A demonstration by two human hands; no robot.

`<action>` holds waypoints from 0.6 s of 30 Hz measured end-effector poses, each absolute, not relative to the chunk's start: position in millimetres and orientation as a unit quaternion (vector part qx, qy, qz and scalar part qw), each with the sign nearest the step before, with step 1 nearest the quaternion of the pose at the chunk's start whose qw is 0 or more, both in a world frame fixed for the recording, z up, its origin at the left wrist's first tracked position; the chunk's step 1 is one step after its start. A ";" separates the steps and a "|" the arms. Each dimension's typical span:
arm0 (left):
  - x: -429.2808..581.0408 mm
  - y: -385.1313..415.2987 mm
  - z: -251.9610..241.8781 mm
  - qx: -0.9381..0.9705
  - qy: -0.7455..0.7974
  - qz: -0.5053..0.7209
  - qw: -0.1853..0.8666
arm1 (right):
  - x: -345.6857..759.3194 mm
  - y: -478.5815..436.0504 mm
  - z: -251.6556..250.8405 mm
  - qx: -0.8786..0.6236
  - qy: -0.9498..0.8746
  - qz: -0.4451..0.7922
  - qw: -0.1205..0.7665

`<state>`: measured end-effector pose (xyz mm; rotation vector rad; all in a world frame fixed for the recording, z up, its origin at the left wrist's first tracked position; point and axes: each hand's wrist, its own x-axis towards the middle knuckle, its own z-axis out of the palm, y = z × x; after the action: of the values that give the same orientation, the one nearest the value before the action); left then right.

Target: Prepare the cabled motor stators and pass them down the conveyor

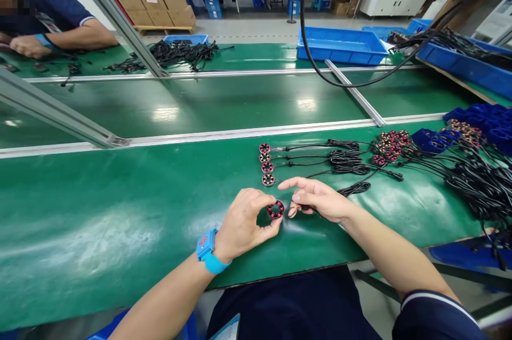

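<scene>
Pinching coil ring (276, 210) in left hand (243, 224); right hand (320, 201) fingers grip its lead (354, 188); four rings (266, 164) beyond.

The single head-worn camera looks forward and down, close above the left hand (242, 225) and right hand (320, 201) at the near edge of the green bench (100, 212), its wide field reaching across the conveyor belt (240, 100) to the far workshop.

I see the tabletop (120, 212) as smooth green sheet, glossy enough to mirror the lamps. Its rails (224, 134) look like brushed metal. The bin (340, 46) is blue plastic, the boxes (156, 6) plain brown cardboard. The small ring (276, 210) shows shiny red plastic and copper wire; its lead (356, 188) is matt black.
</scene>
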<state>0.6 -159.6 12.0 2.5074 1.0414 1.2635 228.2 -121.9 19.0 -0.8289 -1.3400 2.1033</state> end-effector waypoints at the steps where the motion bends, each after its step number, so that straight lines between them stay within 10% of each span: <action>1: -1.4 -159.1 12.0 0.845 0.345 0.400 0.079 | 229.9 -121.4 18.8 -0.301 -0.507 0.769 0.247; 11: -21.4 -149.2 7.4 0.926 0.291 0.066 0.231 | 243.6 -113.2 14.3 -0.287 -0.721 0.623 0.102; 18: -25.6 -132.4 -7.1 0.845 0.438 0.224 0.210 | 238.7 -105.7 6.0 -0.409 -0.766 0.417 0.268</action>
<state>-25.6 -132.4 -7.1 2.3497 1.2176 0.6243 238.7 -105.7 6.0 -1.1033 -2.0665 1.1258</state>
